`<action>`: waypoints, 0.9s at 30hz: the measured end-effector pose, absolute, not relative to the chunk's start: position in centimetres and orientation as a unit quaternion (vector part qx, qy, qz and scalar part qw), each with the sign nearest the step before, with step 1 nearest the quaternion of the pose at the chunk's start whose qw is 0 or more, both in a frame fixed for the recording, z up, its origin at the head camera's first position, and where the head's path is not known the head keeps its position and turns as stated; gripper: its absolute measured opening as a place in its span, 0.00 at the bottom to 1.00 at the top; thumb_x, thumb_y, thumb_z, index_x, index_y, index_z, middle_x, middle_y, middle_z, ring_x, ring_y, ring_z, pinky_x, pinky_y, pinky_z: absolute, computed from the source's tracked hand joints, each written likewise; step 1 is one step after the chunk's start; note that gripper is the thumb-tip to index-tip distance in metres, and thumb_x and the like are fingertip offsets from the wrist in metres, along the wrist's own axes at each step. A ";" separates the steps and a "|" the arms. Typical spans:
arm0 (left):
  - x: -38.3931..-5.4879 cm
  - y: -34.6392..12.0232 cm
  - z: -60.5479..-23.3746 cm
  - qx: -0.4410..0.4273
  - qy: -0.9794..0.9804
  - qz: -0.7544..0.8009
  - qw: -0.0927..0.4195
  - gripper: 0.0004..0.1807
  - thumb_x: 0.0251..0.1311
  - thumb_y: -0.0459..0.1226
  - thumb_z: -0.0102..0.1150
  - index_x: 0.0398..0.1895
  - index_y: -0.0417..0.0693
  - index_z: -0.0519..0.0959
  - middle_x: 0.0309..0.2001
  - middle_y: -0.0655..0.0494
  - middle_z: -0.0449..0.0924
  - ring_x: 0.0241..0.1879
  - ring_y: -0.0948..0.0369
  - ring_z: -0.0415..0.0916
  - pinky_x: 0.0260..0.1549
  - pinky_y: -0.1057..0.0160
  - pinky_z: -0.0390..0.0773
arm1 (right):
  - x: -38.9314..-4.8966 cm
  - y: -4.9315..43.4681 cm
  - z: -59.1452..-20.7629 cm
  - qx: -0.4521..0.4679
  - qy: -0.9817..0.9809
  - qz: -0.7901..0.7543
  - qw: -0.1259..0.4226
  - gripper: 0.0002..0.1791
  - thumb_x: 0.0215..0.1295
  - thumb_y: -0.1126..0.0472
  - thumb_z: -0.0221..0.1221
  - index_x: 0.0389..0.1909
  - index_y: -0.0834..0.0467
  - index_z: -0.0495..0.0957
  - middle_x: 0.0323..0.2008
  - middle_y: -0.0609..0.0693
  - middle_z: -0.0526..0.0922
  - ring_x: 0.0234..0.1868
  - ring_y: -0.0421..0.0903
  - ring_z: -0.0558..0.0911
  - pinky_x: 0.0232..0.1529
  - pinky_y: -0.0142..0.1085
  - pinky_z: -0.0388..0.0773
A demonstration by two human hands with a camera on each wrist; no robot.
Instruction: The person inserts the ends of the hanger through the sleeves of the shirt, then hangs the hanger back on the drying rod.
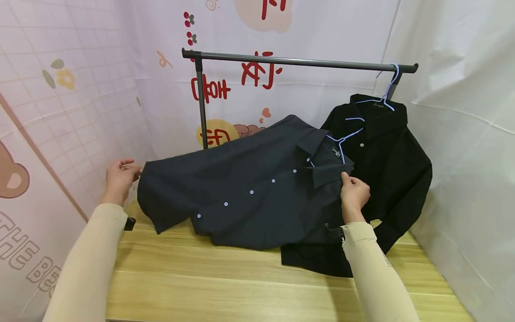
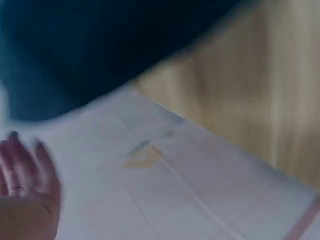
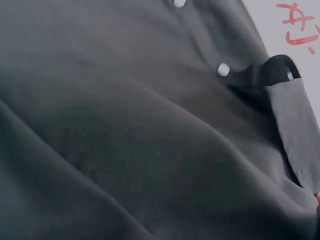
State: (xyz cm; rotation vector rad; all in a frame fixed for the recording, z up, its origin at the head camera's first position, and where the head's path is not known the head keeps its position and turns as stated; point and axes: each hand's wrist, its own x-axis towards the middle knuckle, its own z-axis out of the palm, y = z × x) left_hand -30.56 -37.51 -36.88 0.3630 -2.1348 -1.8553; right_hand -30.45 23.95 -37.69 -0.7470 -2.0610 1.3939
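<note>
A dark grey buttoned shirt (image 1: pixel 237 170) is spread sideways over the table in the head view, its collar (image 1: pixel 327 174) to the right. Inside the neck shows a light blue hanger (image 1: pixel 341 142). My right hand (image 1: pixel 355 194) pinches the shirt beside the collar, thumb on top. In the right wrist view the shirt front and its white buttons (image 3: pixel 223 69) fill most of the picture. My left hand (image 1: pixel 122 178) is at the shirt's far left end; in the left wrist view its fingers (image 2: pixel 47 167) are extended below the dark cloth, apart from it.
Behind the grey shirt, a black shirt (image 1: pixel 392 165) hangs by a light blue hanger (image 1: pixel 388 89) from the right end of a dark metal rail (image 1: pixel 297 61). Beneath lies a wooden table (image 1: pixel 209 286). Printed cloth walls (image 1: pixel 92 103) stand left, behind and right.
</note>
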 end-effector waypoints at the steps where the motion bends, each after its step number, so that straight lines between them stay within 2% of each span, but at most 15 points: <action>1: -30.5 -37.3 -37.3 0.128 -0.783 -0.594 0.134 0.19 0.70 0.41 0.57 0.60 0.46 0.72 0.44 0.56 0.78 0.41 0.60 0.76 0.38 0.66 0.76 | -30.4 23.8 -37.8 -0.274 -0.766 0.515 0.269 0.25 0.70 0.43 0.58 0.48 0.62 0.86 0.51 0.59 0.83 0.52 0.56 0.75 0.58 0.48 0.67; 4: -30.2 -36.7 -38.7 0.089 -0.875 -0.469 0.079 0.30 0.74 0.47 0.50 0.70 0.37 0.64 0.55 0.40 0.72 0.53 0.45 0.72 0.47 0.51 0.74 | -30.5 23.5 -38.1 -0.263 -0.776 0.507 0.270 0.24 0.70 0.44 0.58 0.47 0.62 0.86 0.49 0.59 0.84 0.51 0.57 0.75 0.57 0.49 0.67; 6: -30.0 -35.9 -39.6 0.038 -0.906 -0.419 0.039 0.31 0.74 0.48 0.49 0.69 0.32 0.64 0.59 0.30 0.68 0.56 0.38 0.69 0.50 0.43 0.72 | -30.5 23.3 -38.3 -0.257 -0.780 0.502 0.271 0.24 0.70 0.44 0.59 0.45 0.62 0.87 0.48 0.60 0.84 0.50 0.58 0.76 0.55 0.48 0.68; 7: -29.9 -35.4 -40.0 0.013 -0.918 -0.397 0.019 0.31 0.74 0.49 0.49 0.67 0.32 0.65 0.59 0.29 0.69 0.56 0.37 0.69 0.50 0.41 0.72 | -30.5 23.2 -38.4 -0.256 -0.781 0.503 0.268 0.24 0.70 0.44 0.58 0.45 0.62 0.87 0.48 0.60 0.84 0.50 0.58 0.75 0.55 0.48 0.68; 10: -29.6 -33.5 -41.4 -0.075 -0.938 -0.339 -0.016 0.25 0.72 0.47 0.55 0.58 0.33 0.74 0.52 0.33 0.76 0.49 0.41 0.74 0.46 0.44 0.76 | -30.5 23.1 -38.6 -0.256 -0.781 0.503 0.266 0.24 0.70 0.44 0.58 0.46 0.62 0.87 0.48 0.60 0.84 0.50 0.58 0.75 0.55 0.48 0.68; 14: -28.8 -30.8 -43.2 -0.160 -0.940 -0.294 -0.060 0.16 0.66 0.46 0.62 0.43 0.42 0.82 0.39 0.50 0.82 0.37 0.54 0.77 0.38 0.53 0.77 | -30.3 23.0 -38.5 -0.252 -0.780 0.509 0.263 0.24 0.70 0.45 0.58 0.46 0.62 0.86 0.48 0.60 0.83 0.50 0.58 0.75 0.55 0.48 0.68; 16: -28.3 -29.5 -44.0 -0.182 -0.940 -0.275 -0.089 0.18 0.63 0.49 0.65 0.43 0.44 0.83 0.37 0.54 0.81 0.36 0.57 0.75 0.38 0.54 0.77 | -30.1 23.0 -38.4 -0.250 -0.780 0.511 0.261 0.24 0.70 0.44 0.58 0.45 0.62 0.87 0.48 0.60 0.83 0.50 0.58 0.75 0.56 0.48 0.68; 18: -27.9 -28.1 -44.8 -0.186 -0.945 -0.246 -0.108 0.25 0.59 0.55 0.67 0.47 0.45 0.81 0.39 0.55 0.79 0.37 0.57 0.75 0.40 0.53 0.76 | -30.0 22.9 -38.3 -0.247 -0.780 0.515 0.258 0.24 0.70 0.45 0.58 0.45 0.63 0.87 0.48 0.60 0.84 0.50 0.57 0.75 0.55 0.48 0.68; 21: -27.4 -26.2 -45.7 -0.182 -0.958 -0.198 -0.096 0.41 0.52 0.62 0.69 0.58 0.41 0.76 0.49 0.47 0.77 0.47 0.50 0.76 0.47 0.47 0.75 | -29.9 22.9 -38.3 -0.247 -0.773 0.527 0.251 0.24 0.71 0.45 0.58 0.44 0.63 0.86 0.46 0.59 0.83 0.48 0.55 0.75 0.51 0.45 0.69; 23: -27.1 -25.1 -46.1 -0.183 -0.966 -0.173 -0.067 0.44 0.52 0.62 0.68 0.62 0.41 0.73 0.53 0.44 0.75 0.51 0.46 0.76 0.49 0.44 0.75 | -29.8 22.8 -38.3 -0.247 -0.769 0.536 0.246 0.24 0.71 0.45 0.57 0.43 0.63 0.86 0.43 0.58 0.82 0.45 0.53 0.74 0.47 0.43 0.69; 25: -27.0 -24.4 -46.3 -0.197 -0.968 -0.155 -0.027 0.38 0.56 0.58 0.68 0.61 0.41 0.75 0.52 0.44 0.76 0.50 0.45 0.77 0.46 0.43 0.77 | -29.8 22.8 -38.4 -0.245 -0.766 0.543 0.242 0.24 0.71 0.45 0.57 0.42 0.63 0.86 0.40 0.56 0.81 0.41 0.50 0.73 0.42 0.41 0.68; 27: -26.9 -24.1 -46.4 -0.215 -0.965 -0.153 0.008 0.26 0.61 0.51 0.66 0.55 0.43 0.79 0.46 0.48 0.77 0.43 0.50 0.79 0.40 0.47 0.79 | -29.7 22.7 -38.4 -0.243 -0.764 0.548 0.239 0.23 0.72 0.45 0.57 0.40 0.63 0.85 0.36 0.54 0.79 0.38 0.49 0.72 0.39 0.40 0.67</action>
